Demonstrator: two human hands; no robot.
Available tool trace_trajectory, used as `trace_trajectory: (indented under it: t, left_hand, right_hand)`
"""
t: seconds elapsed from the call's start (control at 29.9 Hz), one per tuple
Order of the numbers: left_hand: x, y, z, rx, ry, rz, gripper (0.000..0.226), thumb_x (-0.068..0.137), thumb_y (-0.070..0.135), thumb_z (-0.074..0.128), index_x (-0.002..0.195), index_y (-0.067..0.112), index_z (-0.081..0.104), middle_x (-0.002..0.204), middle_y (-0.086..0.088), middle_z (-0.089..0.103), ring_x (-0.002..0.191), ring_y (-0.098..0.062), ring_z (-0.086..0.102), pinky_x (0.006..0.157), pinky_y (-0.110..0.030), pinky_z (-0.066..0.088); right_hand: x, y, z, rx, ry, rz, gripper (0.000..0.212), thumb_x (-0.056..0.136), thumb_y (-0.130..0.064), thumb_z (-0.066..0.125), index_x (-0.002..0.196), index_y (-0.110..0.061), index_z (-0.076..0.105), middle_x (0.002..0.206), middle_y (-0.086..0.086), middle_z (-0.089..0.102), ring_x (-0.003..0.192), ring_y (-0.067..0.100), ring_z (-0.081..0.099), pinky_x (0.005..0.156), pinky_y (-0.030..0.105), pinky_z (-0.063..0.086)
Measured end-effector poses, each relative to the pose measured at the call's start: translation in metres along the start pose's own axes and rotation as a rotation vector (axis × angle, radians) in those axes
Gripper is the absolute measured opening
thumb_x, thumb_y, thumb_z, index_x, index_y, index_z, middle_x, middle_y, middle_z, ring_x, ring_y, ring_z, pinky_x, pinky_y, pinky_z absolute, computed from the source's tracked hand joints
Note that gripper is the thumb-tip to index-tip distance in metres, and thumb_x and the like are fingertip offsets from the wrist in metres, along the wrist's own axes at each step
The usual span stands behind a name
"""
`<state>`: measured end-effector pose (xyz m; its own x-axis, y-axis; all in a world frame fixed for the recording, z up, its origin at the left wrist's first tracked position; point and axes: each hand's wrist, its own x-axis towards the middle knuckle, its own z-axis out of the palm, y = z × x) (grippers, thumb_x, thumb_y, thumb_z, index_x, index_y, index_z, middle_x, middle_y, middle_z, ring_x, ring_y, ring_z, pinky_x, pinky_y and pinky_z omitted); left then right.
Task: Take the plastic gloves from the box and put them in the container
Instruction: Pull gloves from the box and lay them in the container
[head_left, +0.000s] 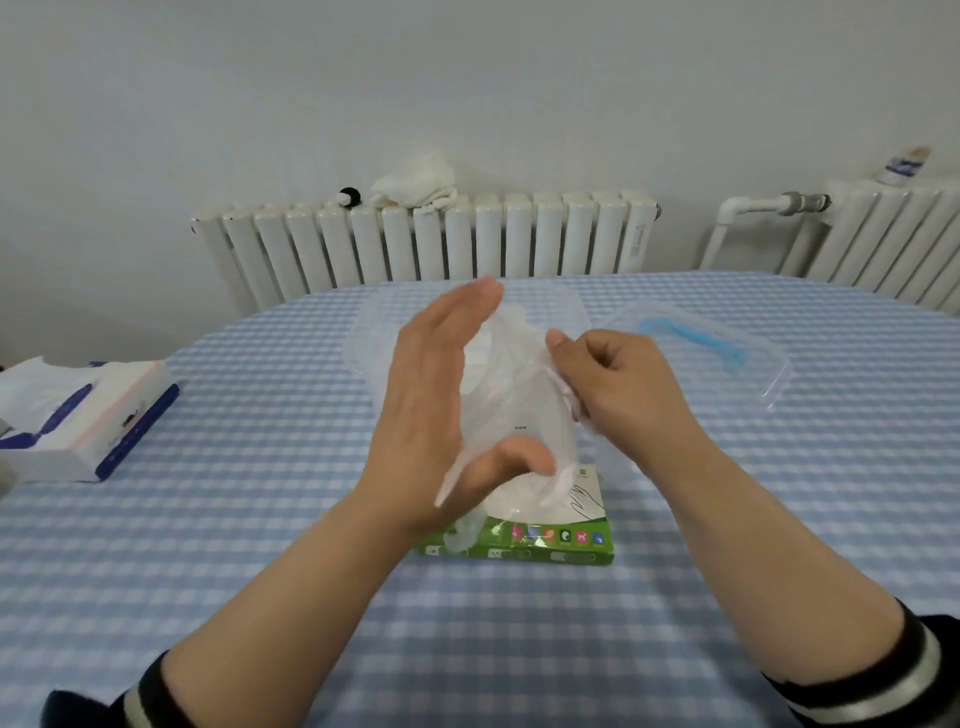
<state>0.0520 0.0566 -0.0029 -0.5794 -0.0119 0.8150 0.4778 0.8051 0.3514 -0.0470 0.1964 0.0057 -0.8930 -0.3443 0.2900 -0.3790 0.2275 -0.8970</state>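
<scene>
The thin plastic glove (511, 384) held up at the centre of the frame is the likeliest thing to go astray: it is limp, nearly weightless film, and only the right hand (618, 379) has a real grip on it, so a slip of that pinch would probably let it drift down onto the checked tablecloth (249, 519) instead of into the clear container (374, 322) just behind it. A second risk is at the lower centre, where the green glove box (524, 540) lies flat with another glove (460, 535) already poking out of its opening; a snag between sheets could drag extras out or pull the light box along. The container itself is see-through and partly hidden behind the hands, so misjudging its rim seems possible too. As to pose, the left hand (441, 395) stands on edge in front of the glove, fingers straight and together pointing toward the upper centre, thumb spread low and crossing the film; it seems to steady or smooth the glove rather than clasp it. The right hand, at centre right, has its fingers curled and thumb pressed forward, pinching the glove's right edge. Both forearms reach in from the bottom corners. The container's lid (727, 353), with a blue seal, lies at the right, apart from the container; a tissue pack (88, 421) sits at the left edge.
</scene>
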Motion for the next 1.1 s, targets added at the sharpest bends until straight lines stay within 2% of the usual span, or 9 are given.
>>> trace_trajectory:
  t: [0.27, 0.33, 0.4, 0.5, 0.6, 0.7, 0.8, 0.94, 1.1]
  left_hand:
    - [0.02, -0.005, -0.03, -0.929, 0.112, -0.536, 0.089, 0.094, 0.061, -0.001, 0.097, 0.019, 0.077, 0.118, -0.008, 0.069, 0.124, -0.023, 0.056, 0.109, -0.038, 0.034]
    - [0.031, -0.008, -0.042, -0.832, 0.012, -0.487, 0.042, 0.097, 0.042, 0.038, 0.104, 0.024, 0.075, 0.125, -0.003, 0.066, 0.128, -0.02, 0.053, 0.109, -0.039, 0.033]
    - [0.035, -0.007, -0.048, -0.438, -0.286, -0.31, 0.038, 0.084, 0.029, 0.059, 0.121, 0.035, 0.063, 0.138, 0.011, 0.055, 0.135, -0.009, 0.042, 0.112, -0.031, 0.028]
    - [0.037, -0.002, -0.032, 0.206, -0.494, 0.017, 0.054, 0.081, 0.041, 0.063, 0.133, 0.035, 0.05, 0.14, 0.015, 0.044, 0.135, -0.005, 0.033, 0.111, -0.021, 0.023]
    - [0.043, 0.001, -0.009, 0.436, -0.482, 0.2, 0.03, 0.086, 0.043, 0.053, 0.107, 0.027, 0.067, 0.102, 0.008, 0.064, 0.098, -0.016, 0.059, 0.091, -0.033, 0.042]
    - [0.057, 0.002, -0.007, 0.25, -0.445, -0.086, 0.011, 0.092, 0.032, 0.061, 0.092, 0.027, 0.071, 0.085, 0.012, 0.068, 0.081, -0.011, 0.064, 0.077, -0.037, 0.052]
    - [0.069, -0.01, -0.012, -0.02, -0.382, -0.435, 0.008, 0.091, 0.025, 0.065, 0.086, 0.032, 0.067, 0.076, 0.014, 0.069, 0.069, 0.002, 0.064, 0.071, -0.022, 0.054]
    - [0.078, -0.027, -0.015, -0.157, -0.213, -0.666, 0.012, 0.096, 0.027, 0.059, 0.089, 0.024, 0.068, 0.06, 0.009, 0.065, 0.043, -0.002, 0.047, 0.044, -0.013, 0.041]
    - [0.086, -0.051, -0.02, -0.276, -0.05, -0.808, 0.026, 0.101, 0.028, 0.051, 0.087, 0.019, 0.07, 0.048, 0.006, 0.055, 0.035, -0.006, 0.035, 0.038, -0.016, 0.028]
  right_hand:
    - [0.003, 0.005, -0.005, 0.0, -0.069, 0.158, 0.029, 0.094, -0.037, 0.058, 0.077, -0.014, 0.061, 0.04, -0.007, 0.048, 0.039, 0.006, 0.044, 0.056, 0.025, 0.042]
    - [0.003, 0.004, -0.005, 0.03, -0.073, 0.175, 0.029, 0.094, -0.034, 0.058, 0.078, -0.011, 0.062, 0.04, -0.006, 0.048, 0.038, 0.006, 0.044, 0.054, 0.024, 0.04]
    - [0.002, 0.004, -0.004, 0.044, -0.082, 0.181, 0.029, 0.094, -0.033, 0.059, 0.078, -0.008, 0.062, 0.041, -0.004, 0.049, 0.038, 0.006, 0.043, 0.051, 0.021, 0.037]
    - [0.002, 0.004, -0.004, 0.048, -0.102, 0.172, 0.031, 0.094, -0.034, 0.058, 0.072, -0.013, 0.061, 0.041, -0.004, 0.048, 0.037, 0.007, 0.043, 0.048, 0.021, 0.035]
    - [-0.001, -0.003, -0.003, 0.05, -0.163, 0.173, 0.055, 0.096, -0.055, 0.041, 0.062, -0.015, 0.057, 0.04, -0.003, 0.045, 0.035, 0.006, 0.041, 0.041, 0.017, 0.034]
    - [-0.001, -0.009, -0.011, 0.038, -0.242, 0.171, 0.077, 0.078, -0.075, 0.015, 0.061, -0.013, 0.059, 0.043, -0.003, 0.045, 0.038, 0.008, 0.04, 0.044, 0.019, 0.034]
    - [0.001, -0.009, -0.023, -0.05, -0.322, 0.086, 0.076, 0.066, -0.078, 0.035, 0.083, -0.012, 0.069, 0.06, -0.008, 0.052, 0.057, 0.008, 0.048, 0.062, 0.025, 0.038]
    - [0.007, -0.008, -0.03, -0.126, -0.441, 0.062, 0.025, 0.076, -0.043, 0.075, 0.091, -0.024, 0.069, 0.091, -0.014, 0.07, 0.086, -0.001, 0.063, 0.072, 0.016, 0.046]
    - [0.037, -0.015, -0.027, 0.062, -0.327, 0.132, 0.003, 0.094, -0.014, 0.06, 0.094, -0.012, 0.063, 0.084, 0.001, 0.076, 0.078, 0.016, 0.072, 0.075, 0.031, 0.057]
